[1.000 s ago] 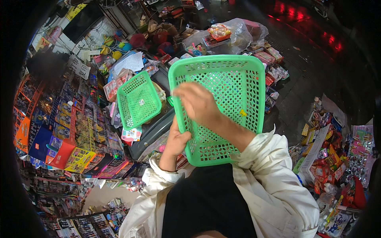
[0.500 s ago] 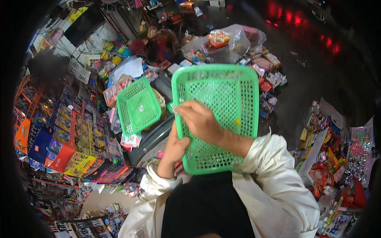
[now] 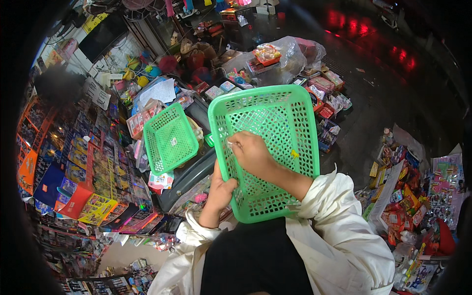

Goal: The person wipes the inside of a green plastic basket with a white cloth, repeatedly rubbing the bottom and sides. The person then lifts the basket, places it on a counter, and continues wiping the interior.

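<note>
A large green plastic basket with a lattice of holes is held tilted in front of my chest, its open side facing me. My left hand grips its left rim, thumb on the inner side. Inside the basket, my right hand is closed in a pinch at the left wall; a small whitish bit shows at the fingertips, too little to name. A small yellow piece lies against the basket's lattice. To the left, a second green basket rests on piled goods, a small white label inside it.
Packaged toys on a shelf fill the left side. Boxes and packets lie beyond the basket, next to clear plastic sheeting. More colourful packets are heaped at the right. Dark wet ground stretches to the far right.
The held basket has shifted slightly down and left and tilted a little. My right hand has moved right and down, from over the left rim to inside the basket wall.
</note>
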### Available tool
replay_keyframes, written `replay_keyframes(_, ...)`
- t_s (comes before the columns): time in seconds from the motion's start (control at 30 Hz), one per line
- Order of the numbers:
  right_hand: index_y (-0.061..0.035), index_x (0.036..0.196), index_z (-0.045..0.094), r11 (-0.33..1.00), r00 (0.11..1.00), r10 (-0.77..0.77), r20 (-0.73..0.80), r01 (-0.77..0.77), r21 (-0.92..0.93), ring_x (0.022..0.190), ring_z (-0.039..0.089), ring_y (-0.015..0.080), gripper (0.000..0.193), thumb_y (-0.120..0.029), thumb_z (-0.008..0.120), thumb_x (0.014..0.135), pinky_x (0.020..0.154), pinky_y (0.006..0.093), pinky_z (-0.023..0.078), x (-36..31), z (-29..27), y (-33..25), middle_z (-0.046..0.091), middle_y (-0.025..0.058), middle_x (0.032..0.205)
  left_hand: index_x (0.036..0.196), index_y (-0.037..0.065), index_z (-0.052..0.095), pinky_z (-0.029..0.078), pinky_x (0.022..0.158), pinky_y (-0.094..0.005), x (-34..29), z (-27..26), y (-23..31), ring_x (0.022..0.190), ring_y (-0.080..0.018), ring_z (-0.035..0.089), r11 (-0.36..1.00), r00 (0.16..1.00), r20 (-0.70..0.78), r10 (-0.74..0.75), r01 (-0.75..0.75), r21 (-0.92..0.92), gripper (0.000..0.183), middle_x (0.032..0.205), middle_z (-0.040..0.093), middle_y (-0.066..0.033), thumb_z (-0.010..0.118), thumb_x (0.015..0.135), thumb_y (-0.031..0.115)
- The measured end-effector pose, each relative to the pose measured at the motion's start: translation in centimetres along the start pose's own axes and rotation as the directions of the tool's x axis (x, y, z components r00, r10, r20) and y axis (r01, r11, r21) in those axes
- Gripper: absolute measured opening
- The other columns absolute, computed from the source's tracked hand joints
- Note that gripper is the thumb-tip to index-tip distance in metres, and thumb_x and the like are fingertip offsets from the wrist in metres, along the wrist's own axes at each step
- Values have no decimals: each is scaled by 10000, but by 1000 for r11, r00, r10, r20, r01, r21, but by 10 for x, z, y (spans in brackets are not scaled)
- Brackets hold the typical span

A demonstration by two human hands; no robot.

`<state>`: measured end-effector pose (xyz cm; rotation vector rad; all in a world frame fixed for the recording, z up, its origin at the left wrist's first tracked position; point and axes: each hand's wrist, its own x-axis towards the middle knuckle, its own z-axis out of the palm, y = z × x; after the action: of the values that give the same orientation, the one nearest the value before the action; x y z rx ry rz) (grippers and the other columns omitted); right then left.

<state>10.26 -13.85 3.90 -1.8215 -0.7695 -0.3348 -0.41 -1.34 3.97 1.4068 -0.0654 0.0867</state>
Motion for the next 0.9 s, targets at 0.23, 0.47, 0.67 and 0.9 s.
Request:
replay_keyframes(0.23,20,986,642,995,991,-90,98,93,-29,814,616,390,166,3,581,832,703,454,503,-17,4,-35,602,189,898,1376,47,409,508,907,-399,24,-7,16,1096,-258,586,922,988,-96,-124,79,-380,570,1219,561,-133,573,903,319)
replay_keyframes(0.47,16,995,626,995,978,-92,186,99,-30,799,603,378,181,13,584,818,689,459,491,-39,13,-38,566,171,880,1275,3,486,527,903,-434,43,-29,29,1014,-286,632,851,990,-117,-75,3,-525,413,1134,620,-160,498,921,216)
replay_keyframes(0.67,-1,987,647,999,981,17,195,-8,-44,795,617,371,158,11,576,846,687,456,495,-10,4,-39,596,168,861,1268,-28,465,554,865,-433,52,-52,14,997,-297,633,850,989,-119,-89,13,-526,515,1112,608,-161,463,759,49)
replay_keyframes(0.9,-17,1009,654,860,846,-510,-156,507,-64,858,631,320,256,-55,649,756,754,397,533,45,32,-31,618,134,895,1296,-13,449,546,739,-330,41,-32,9,860,-219,618,900,968,-223,-114,6,-435,585,1014,570,-100,462,711,-15)
